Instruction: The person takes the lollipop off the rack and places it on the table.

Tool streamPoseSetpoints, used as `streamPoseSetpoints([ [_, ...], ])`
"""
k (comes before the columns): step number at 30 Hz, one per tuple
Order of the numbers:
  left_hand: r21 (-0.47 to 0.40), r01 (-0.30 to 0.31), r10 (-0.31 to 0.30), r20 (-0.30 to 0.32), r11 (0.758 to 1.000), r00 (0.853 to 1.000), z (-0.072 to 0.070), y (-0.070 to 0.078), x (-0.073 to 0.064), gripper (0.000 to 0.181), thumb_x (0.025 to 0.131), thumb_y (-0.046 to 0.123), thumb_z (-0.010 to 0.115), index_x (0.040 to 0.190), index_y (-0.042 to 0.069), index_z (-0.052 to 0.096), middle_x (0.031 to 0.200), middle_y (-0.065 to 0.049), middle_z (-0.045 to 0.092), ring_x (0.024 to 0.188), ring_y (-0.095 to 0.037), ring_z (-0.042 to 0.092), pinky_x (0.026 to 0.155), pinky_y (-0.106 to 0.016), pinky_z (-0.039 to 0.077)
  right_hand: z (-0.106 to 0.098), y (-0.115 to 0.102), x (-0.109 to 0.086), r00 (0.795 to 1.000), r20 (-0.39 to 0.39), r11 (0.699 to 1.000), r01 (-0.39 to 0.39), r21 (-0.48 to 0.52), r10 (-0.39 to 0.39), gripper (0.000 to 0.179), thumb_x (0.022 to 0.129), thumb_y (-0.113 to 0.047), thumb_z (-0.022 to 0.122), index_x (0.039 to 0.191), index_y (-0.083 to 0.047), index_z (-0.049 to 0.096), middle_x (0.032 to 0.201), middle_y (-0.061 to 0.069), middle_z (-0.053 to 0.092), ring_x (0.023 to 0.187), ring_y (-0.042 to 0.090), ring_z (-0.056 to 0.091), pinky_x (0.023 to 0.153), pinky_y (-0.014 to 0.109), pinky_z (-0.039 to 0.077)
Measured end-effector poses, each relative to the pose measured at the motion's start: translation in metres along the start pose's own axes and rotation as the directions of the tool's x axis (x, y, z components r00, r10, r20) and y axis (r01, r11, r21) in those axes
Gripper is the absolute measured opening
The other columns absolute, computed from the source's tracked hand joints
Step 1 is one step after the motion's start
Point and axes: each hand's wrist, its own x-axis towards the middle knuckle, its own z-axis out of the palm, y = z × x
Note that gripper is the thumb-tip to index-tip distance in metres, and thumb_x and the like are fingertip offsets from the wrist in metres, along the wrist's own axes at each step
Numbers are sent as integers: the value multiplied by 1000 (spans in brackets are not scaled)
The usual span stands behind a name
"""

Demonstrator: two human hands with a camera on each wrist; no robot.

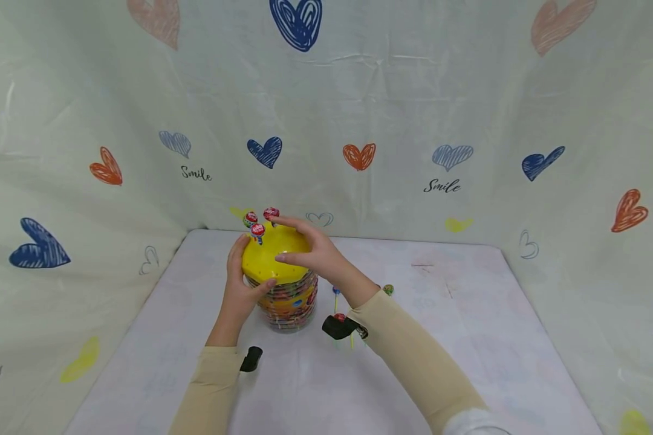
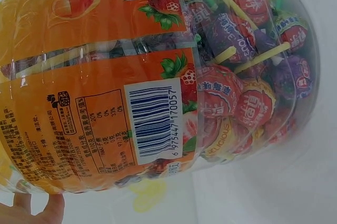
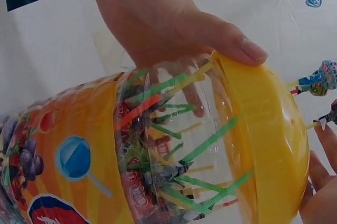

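Note:
A clear plastic lollipop jar (image 1: pixel 287 308) stands on the table under a domed yellow lid (image 1: pixel 274 244). Its orange label (image 2: pixel 95 124) and the wrapped lollipops inside fill the left wrist view. Around the jar's upper side and lid edge, my left hand (image 1: pixel 242 293) grips, thumb on the lid's rim. Several lollipops (image 1: pixel 257 230) stand up from the lid by their sticks. My right hand (image 1: pixel 321 251) is spread over the lid, its index fingertip at the rearmost lollipop (image 1: pixel 271 213) and its thumb apart. In the right wrist view, part of that hand is cut off.
More lollipops (image 1: pixel 389 290) are right of the jar, partly hidden behind the right wrist and its black camera (image 1: pixel 340 327). Another black camera (image 1: pixel 251 359) sits at the left wrist. Behind the white table (image 1: pixel 446 362) hangs a heart-patterned curtain (image 1: pixel 392 103).

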Motion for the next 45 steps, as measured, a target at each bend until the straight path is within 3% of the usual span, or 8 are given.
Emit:
streamPoseSetpoints([
  [12, 2, 5, -5, 1, 1000, 1000, 1, -1, 1, 91, 86, 28, 75, 156, 27, 17, 161, 1, 8, 146, -26, 11, 113, -62, 15, 2, -1, 6, 1000, 15, 1000, 18, -11, -18, 65, 88, -12, 69, 147, -21, 45, 149, -10, 41, 137, 13, 35, 110, 47, 33],
  [17, -3, -7, 7, 7, 1000, 1000, 1, 0, 2, 93, 84, 17, 77, 156, 19, 18, 161, -4, 8, 146, -27, 10, 114, -60, 14, 1, 0, 9, 998, 7, 998, 58, 2, -58, 65, 88, -7, 69, 147, -20, 45, 150, -12, 41, 138, 9, 32, 114, 41, 26],
  [20, -17, -12, 12, 14, 1000, 1000, 2, 9, 1, 92, 83, 8, 75, 155, 10, 18, 161, -11, 8, 146, -33, 10, 114, -62, 13, 0, 1, 9, 997, -9, 997, 81, -3, -81, 65, 88, -7, 68, 148, -20, 44, 149, -12, 41, 138, 7, 32, 116, 36, 23],
  [26, -33, -7, 8, 23, 999, 1000, 1, 40, -3, 89, 83, 6, 73, 153, 1, 18, 159, -19, 8, 144, -38, 10, 113, -64, 12, -5, -5, 5, 984, -98, 989, 150, 9, -148, 65, 88, -3, 67, 147, -14, 44, 147, -3, 46, 133, 12, 38, 113, 41, 29],
  [32, -36, -7, 8, 25, 999, 1000, 2, 43, -4, 90, 83, 12, 75, 153, 2, 19, 159, -19, 8, 145, -37, 10, 113, -63, 11, -20, -3, -13, 965, -169, 969, 220, 113, -199, 61, 87, 8, 63, 144, -3, 44, 145, 7, 47, 128, 22, 43, 110, 50, 32],
  [38, -27, -11, 11, 11, 1000, 1000, 0, 44, -5, 90, 81, 9, 74, 153, 3, 20, 159, -19, 8, 144, -38, 9, 113, -63, 11, -40, 13, -35, 969, -186, 969, 193, 153, -163, 63, 87, 10, 64, 145, -3, 42, 145, 9, 45, 123, 36, 45, 106, 53, 36],
  [45, -45, -26, 26, 1, 999, 1000, -2, 45, -6, 89, 81, 8, 74, 152, -1, 20, 158, -22, 8, 144, -39, 10, 113, -64, 11, -62, 35, -61, 967, -253, 983, 75, 165, -32, 63, 86, 6, 69, 144, -11, 48, 141, 8, 49, 117, 29, 52, 99, 43, 47],
])
